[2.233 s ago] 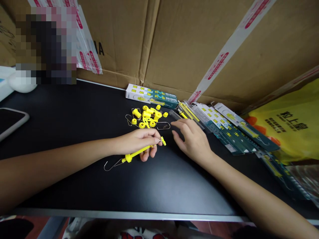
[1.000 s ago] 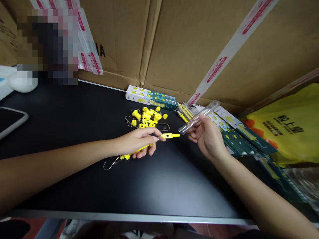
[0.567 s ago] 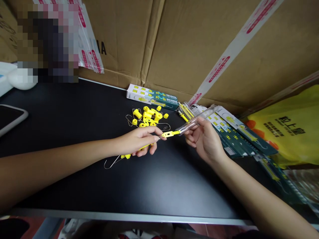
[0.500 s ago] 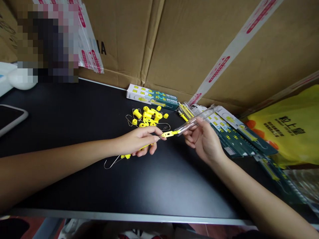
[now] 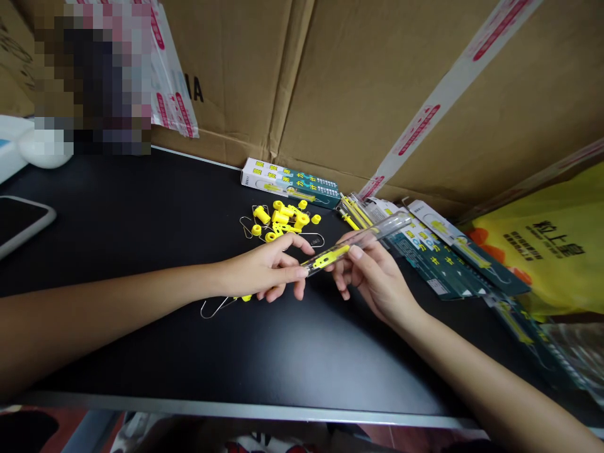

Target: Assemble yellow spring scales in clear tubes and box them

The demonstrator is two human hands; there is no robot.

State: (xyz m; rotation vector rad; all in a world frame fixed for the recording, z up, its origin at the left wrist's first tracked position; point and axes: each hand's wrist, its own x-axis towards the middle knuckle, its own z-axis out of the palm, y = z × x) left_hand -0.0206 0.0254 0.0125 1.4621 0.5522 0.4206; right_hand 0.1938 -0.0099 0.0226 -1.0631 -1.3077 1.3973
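Observation:
Between both hands slants a clear plastic tube [image 5: 389, 224], with a yellow slotted strip [image 5: 330, 257] inside its lower part. My right hand [image 5: 377, 277] is closed around the tube's middle, thumb on top. At the lower left end, my left hand [image 5: 268, 270] pinches the tube's tip between thumb and fingers. Partly hidden under the left hand is a wire hook [image 5: 214, 310] with a yellow piece [image 5: 243, 297]. Just beyond the hands lies a pile of yellow plastic caps and sleeves [image 5: 282, 218] with wire hooks among them.
A spring-scale box [image 5: 287, 182] lies by the cardboard wall [image 5: 377, 94]. More tubes with yellow rods [image 5: 353, 211] and green-and-white packages [image 5: 434, 264] are at the right, beside a yellow bag [image 5: 542, 239]. A phone [image 5: 23, 223] rests on the black table [image 5: 141, 352] at left.
The yellow strip, which stuck out of the tube's lower end, now sits inside it. The tube has come down-left, and my left thumb and fingers are at its tip.

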